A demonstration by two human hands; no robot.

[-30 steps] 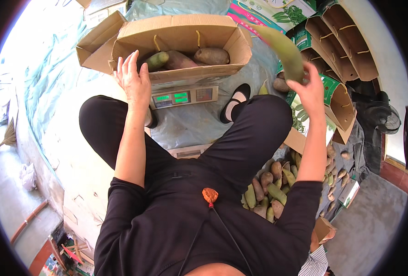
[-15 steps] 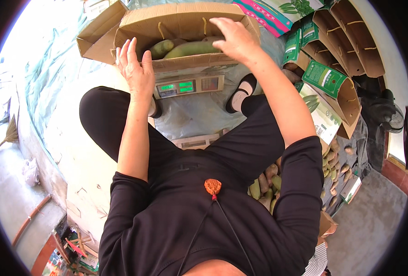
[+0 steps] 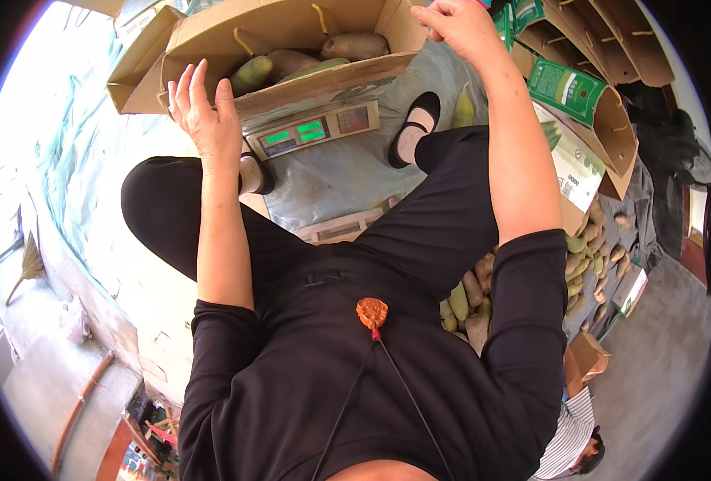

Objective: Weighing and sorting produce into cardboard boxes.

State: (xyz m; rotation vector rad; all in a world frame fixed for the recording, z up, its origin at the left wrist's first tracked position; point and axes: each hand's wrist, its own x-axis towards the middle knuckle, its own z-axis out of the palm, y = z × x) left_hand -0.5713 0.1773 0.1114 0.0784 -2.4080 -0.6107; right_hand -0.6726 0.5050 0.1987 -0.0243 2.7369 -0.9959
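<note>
A cardboard box (image 3: 307, 90) with yellow cord handles stands at the top of the view. Inside lie thick brown roots (image 3: 355, 46) and green, radish-like vegetables (image 3: 251, 75). My left hand (image 3: 201, 120) is at the box's near left corner, its fingers spread and nothing in them. At the right end of the box is my right hand (image 3: 464, 30), fingers bent inward; whatever they may hold is hidden. Below the box shows a digital scale (image 3: 315, 130) with lit green displays. One long green vegetable (image 3: 463, 109) lies on the plastic sheet, right of my shoe.
Green and white cartons (image 3: 568, 88) and tall open boxes (image 3: 604, 36) crowd the upper right. Loose roots and green vegetables (image 3: 584, 260) are heaped along my right side. A person in a striped top (image 3: 568, 437) is at lower right. A broom (image 3: 31, 260) stands at left.
My right hand has moved right, from over the inside of the box to its right end, and its fingers have curled. A brown root inside now shows more. The view has shifted slightly.
</note>
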